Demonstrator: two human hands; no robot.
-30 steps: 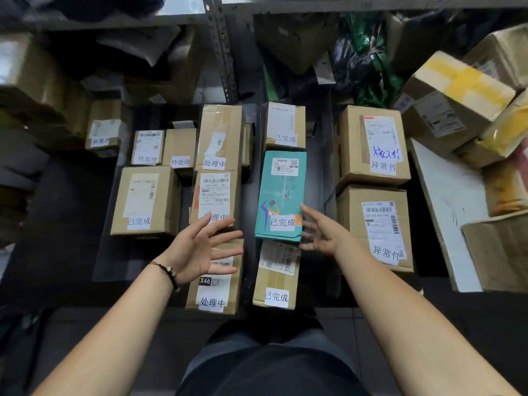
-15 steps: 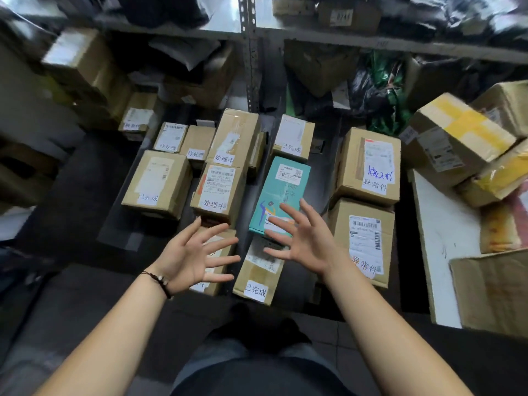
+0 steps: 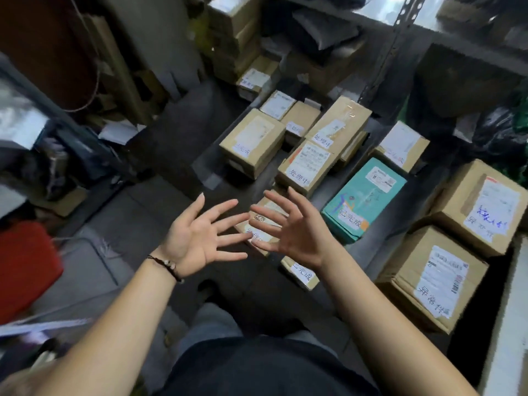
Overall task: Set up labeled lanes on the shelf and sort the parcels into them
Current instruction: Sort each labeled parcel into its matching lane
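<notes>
Two splayed palms, left hand (image 3: pixel 200 241), right hand (image 3: pixel 291 230)

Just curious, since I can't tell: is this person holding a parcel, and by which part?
Nothing is held: the left hand and the right hand are both empty, fingers spread wide.

One head-worn wide-angle view looks steeply down past both outstretched forearms, tilted, close over the labelled parcels (image 3: pixel 303 170) on the low shelf (image 3: pixel 211 170).

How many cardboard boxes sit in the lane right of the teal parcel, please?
2: the near box at the front, the far box behind it, with blue handwriting. Others may lie off-frame.
</notes>
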